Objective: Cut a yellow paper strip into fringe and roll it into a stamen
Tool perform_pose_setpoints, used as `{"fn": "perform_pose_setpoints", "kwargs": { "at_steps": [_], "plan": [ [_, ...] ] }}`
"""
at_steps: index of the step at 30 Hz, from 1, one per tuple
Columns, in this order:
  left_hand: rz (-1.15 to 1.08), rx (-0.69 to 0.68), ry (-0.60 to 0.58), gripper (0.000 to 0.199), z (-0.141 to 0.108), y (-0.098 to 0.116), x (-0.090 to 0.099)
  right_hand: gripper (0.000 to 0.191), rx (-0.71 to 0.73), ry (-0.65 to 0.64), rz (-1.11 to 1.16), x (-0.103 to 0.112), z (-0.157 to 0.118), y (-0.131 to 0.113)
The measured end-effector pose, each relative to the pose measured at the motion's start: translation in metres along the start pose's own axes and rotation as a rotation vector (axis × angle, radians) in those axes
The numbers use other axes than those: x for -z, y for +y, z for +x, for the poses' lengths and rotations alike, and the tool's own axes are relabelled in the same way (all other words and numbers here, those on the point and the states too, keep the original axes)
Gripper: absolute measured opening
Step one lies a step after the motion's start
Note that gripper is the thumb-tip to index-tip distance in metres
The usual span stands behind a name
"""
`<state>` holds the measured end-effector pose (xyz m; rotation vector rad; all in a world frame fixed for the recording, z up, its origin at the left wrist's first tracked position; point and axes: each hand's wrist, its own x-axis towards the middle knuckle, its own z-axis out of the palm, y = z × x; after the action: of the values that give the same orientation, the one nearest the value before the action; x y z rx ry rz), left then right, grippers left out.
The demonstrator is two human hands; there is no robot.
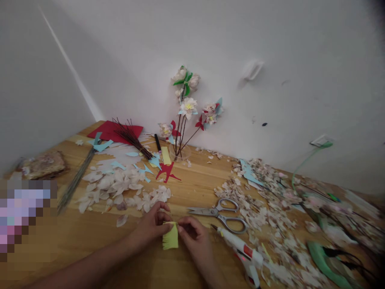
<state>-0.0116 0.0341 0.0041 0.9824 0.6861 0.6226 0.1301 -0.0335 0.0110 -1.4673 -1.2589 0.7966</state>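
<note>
The left hand (pixel 155 224) and the right hand (pixel 192 233) meet over the wooden desk (pixel 192 188), just in front of the scissors (pixel 221 214). Between them hangs a small yellow fringed paper (pixel 170 239); the fingers of both hands are closed narrow on its upper edge, and the cut fringe points down toward the person.

I think the thin paper may tear if the two hands pull apart too strongly, because the fringe cuts already reach close to the top edge. The glue gun (pixel 240 251) lies just to the right of the scissors with its tip near the right hand, so a careless wrist may touch the nozzle. Left of the scissors, the loose white petals (pixel 120 186) could be swept off by the left forearm.
</note>
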Motion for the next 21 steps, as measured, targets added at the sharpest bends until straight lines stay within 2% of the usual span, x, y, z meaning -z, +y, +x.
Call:
{"fn": "perform_pose_setpoints", "kwargs": {
  "at_steps": [5,13,21],
  "plan": [
    [-0.038,0.047,-0.001,0.040,-0.001,0.002,0.001,0.008,0.030,-0.011,-0.008,0.000,0.000,0.000],
    [-0.125,0.155,-0.016,0.022,-0.006,0.011,-0.003,0.010,0.112,-0.047,-0.049,0.002,-0.001,-0.004],
    [-0.002,0.067,0.003,0.031,-0.002,0.002,0.001,0.019,0.227,-0.102,-0.131,0.007,-0.003,-0.007]
  ]
}}
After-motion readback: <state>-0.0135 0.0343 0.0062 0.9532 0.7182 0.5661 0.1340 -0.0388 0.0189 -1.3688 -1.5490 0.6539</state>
